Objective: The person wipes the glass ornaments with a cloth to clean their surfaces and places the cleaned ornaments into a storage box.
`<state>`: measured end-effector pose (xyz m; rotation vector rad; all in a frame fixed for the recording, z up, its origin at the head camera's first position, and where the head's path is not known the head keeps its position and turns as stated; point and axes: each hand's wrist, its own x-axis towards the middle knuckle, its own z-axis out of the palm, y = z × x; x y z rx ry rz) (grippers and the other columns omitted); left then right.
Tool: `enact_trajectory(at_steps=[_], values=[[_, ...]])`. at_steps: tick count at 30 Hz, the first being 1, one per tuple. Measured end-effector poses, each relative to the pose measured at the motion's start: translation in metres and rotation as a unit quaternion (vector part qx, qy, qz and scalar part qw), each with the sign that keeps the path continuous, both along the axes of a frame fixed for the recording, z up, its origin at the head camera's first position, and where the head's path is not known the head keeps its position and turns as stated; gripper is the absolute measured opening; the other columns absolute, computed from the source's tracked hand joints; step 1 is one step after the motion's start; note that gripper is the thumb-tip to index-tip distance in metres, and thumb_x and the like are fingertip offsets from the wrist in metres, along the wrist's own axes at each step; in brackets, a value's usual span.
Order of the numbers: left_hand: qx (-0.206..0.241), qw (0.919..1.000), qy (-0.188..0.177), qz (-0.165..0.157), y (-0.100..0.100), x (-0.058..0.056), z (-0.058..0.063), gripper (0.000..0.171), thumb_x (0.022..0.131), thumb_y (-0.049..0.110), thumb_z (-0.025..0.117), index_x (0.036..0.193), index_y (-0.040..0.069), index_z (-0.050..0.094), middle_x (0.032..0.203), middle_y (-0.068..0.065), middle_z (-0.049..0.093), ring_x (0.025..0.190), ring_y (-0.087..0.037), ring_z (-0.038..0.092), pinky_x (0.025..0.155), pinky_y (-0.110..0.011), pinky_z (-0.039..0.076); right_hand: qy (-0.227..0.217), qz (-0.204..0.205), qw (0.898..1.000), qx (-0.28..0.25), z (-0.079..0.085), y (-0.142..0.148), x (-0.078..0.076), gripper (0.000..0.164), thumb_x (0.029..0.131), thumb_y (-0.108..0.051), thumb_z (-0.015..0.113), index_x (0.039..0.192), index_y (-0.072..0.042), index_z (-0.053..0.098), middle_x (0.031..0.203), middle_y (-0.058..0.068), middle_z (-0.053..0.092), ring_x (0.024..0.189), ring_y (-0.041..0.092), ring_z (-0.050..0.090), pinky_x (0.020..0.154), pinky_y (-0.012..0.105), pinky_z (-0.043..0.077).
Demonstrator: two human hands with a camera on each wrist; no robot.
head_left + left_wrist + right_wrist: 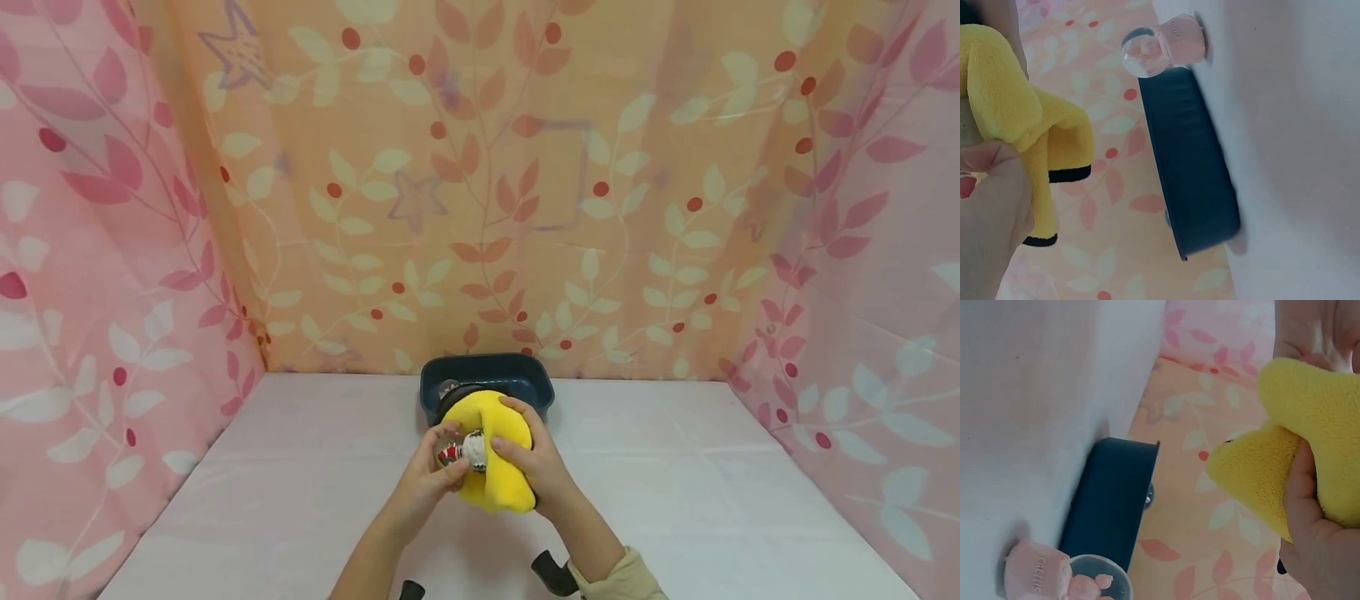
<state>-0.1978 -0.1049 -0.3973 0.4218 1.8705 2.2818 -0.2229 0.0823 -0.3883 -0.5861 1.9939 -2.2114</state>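
Observation:
My left hand (423,475) grips a small snow globe (475,451) with a white base and a red-and-white figure inside its clear dome. A yellow cloth (513,490) with black edging lies folded around the base. My right hand (546,468) holds that cloth against the globe, its thumb pressing on the folds. In the right wrist view, the cloth (1329,425) hides the globe, and the right hand's fingers (1302,494) sink into it. The left wrist view shows the left hand (997,206) at the cloth, with only a bit of the globe visible.
A dark blue basin (525,371) stands at the table's back; a clear round object (1149,496) shows over its rim. Before it, a pink snow globe (1185,40) with a raised-letter base stands on the white table (315,500). Patterned curtains (487,208) enclose the table.

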Motion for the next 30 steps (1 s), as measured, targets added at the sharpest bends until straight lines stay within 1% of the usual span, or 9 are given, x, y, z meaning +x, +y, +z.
enact_trajectory(at_steps=[3,6,10,13,15,19,22,26,30], values=[[-0.002,1.0000,0.000,0.001,0.000,0.000,-0.003,0.050,0.097,0.009,0.058,0.135,0.002,0.025,0.113,-0.006,0.049,0.090,-0.016,0.049,0.078,-0.025,0.044,0.000,-0.017,1.000,-0.001,-0.004,-0.003,0.000,0.060,0.090,-0.015,0.064,0.142,-0.011,0.033,0.122,0.016,0.041,0.102,0.026,0.049,0.081,0.032,0.051],[-0.002,1.0000,-0.001,0.007,0.000,-0.001,-0.004,0.049,0.098,0.009,0.057,0.135,0.003,0.025,0.115,-0.009,0.046,0.092,-0.017,0.050,0.079,-0.025,0.044,-0.012,-0.041,0.999,-0.016,-0.005,-0.006,0.000,0.060,0.087,-0.007,0.064,0.140,-0.010,0.036,0.122,0.017,0.042,0.102,0.027,0.049,0.081,0.033,0.050],[0.013,0.9997,-0.014,0.015,0.003,-0.003,-0.003,0.043,0.103,0.026,0.046,0.135,0.004,0.027,0.113,-0.008,0.040,0.087,-0.018,0.044,0.074,-0.026,0.039,-0.006,-0.085,0.996,-0.026,-0.006,-0.009,0.001,0.058,0.085,0.001,0.063,0.137,-0.008,0.039,0.121,0.016,0.043,0.101,0.026,0.049,0.081,0.033,0.049],[0.023,0.9988,-0.031,0.032,0.006,-0.005,-0.003,0.048,0.105,0.041,0.038,0.133,0.003,0.029,0.108,-0.007,0.039,0.085,-0.018,0.043,0.069,-0.026,0.034,0.015,-0.115,0.993,-0.014,-0.007,-0.011,0.003,0.056,0.085,0.002,0.064,0.135,-0.008,0.042,0.119,0.014,0.044,0.098,0.026,0.048,0.079,0.034,0.048],[0.026,0.9975,-0.044,0.049,0.008,-0.006,-0.004,0.053,0.104,0.043,0.039,0.133,0.000,0.030,0.105,-0.006,0.042,0.083,-0.017,0.045,0.067,-0.025,0.034,0.035,-0.126,0.991,-0.002,-0.007,-0.013,0.003,0.054,0.084,0.003,0.065,0.133,-0.007,0.044,0.118,0.015,0.044,0.096,0.026,0.048,0.078,0.034,0.047],[0.037,0.9953,-0.063,0.063,0.009,-0.006,-0.007,0.055,0.104,0.034,0.046,0.133,-0.011,0.032,0.099,-0.004,0.048,0.083,-0.014,0.049,0.068,-0.023,0.038,0.066,-0.134,0.989,0.014,-0.009,-0.013,0.004,0.050,0.084,0.003,0.066,0.129,-0.007,0.047,0.117,0.016,0.045,0.093,0.027,0.049,0.076,0.034,0.048],[0.046,0.9955,-0.066,0.050,0.008,-0.006,-0.009,0.055,0.104,0.028,0.047,0.134,-0.016,0.032,0.101,-0.006,0.050,0.086,-0.013,0.050,0.070,-0.022,0.040,0.069,-0.148,0.986,0.015,-0.010,-0.011,0.001,0.049,0.084,0.003,0.066,0.129,-0.007,0.048,0.116,0.016,0.046,0.091,0.026,0.050,0.075,0.033,0.049],[0.054,0.9952,-0.066,0.047,0.004,-0.006,-0.009,0.053,0.103,0.020,0.050,0.138,-0.014,0.031,0.117,-0.011,0.050,0.090,-0.013,0.051,0.073,-0.023,0.043,0.040,-0.169,0.985,0.006,-0.010,-0.007,-0.002,0.051,0.086,0.001,0.065,0.132,-0.009,0.045,0.116,0.015,0.046,0.093,0.026,0.051,0.076,0.033,0.049],[0.050,0.9950,-0.054,0.068,0.001,-0.007,-0.007,0.053,0.100,0.012,0.055,0.141,-0.011,0.032,0.127,-0.015,0.048,0.093,-0.012,0.053,0.080,-0.025,0.047,0.006,-0.167,0.986,-0.020,-0.006,-0.001,-0.003,0.053,0.090,-0.004,0.062,0.138,-0.010,0.040,0.120,0.014,0.044,0.099,0.026,0.049,0.080,0.034,0.049]])
